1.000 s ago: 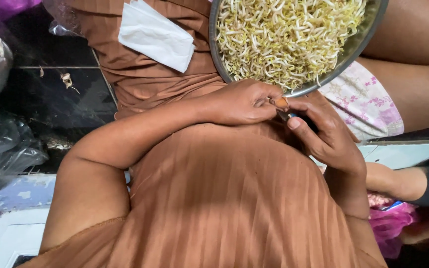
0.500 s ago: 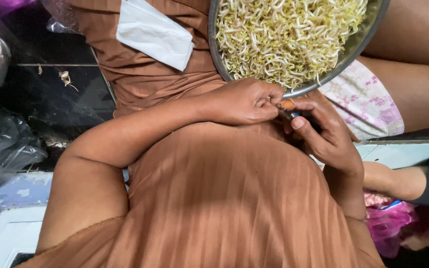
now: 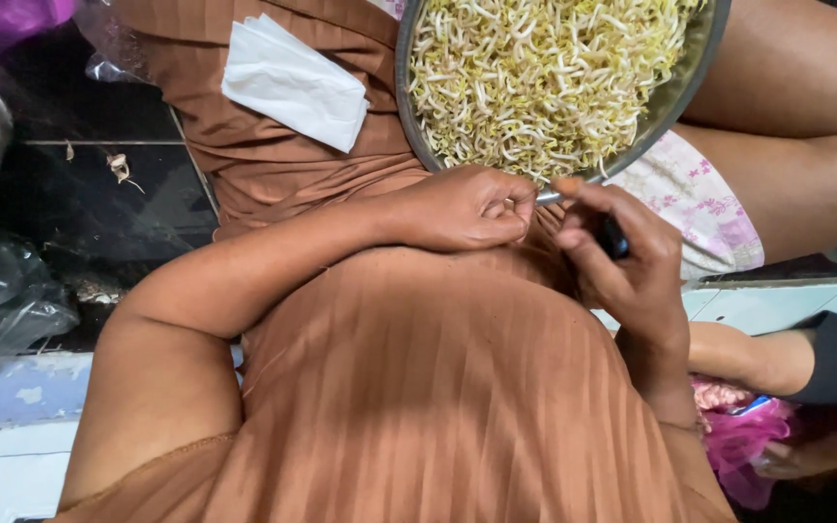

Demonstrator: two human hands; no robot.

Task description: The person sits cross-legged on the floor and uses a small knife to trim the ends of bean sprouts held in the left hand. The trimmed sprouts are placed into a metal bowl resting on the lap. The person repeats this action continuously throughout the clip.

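We see the metal bowl (image 3: 675, 97) full of bean sprouts (image 3: 544, 77) resting on the lap, just above both hands. The left hand (image 3: 467, 208) is curled almost closed at the near rim, seemingly pinching something small; we cannot tell what. The right hand (image 3: 622, 257), equally near, is half closed around a dark object (image 3: 614, 237).

Sprout-filled metal bowl (image 3: 675, 92) blocks ahead; open lap around the white tissue (image 3: 293, 82).

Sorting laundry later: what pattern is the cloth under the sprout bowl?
Pale pink cloth with small purple flowers, seen in the head view.
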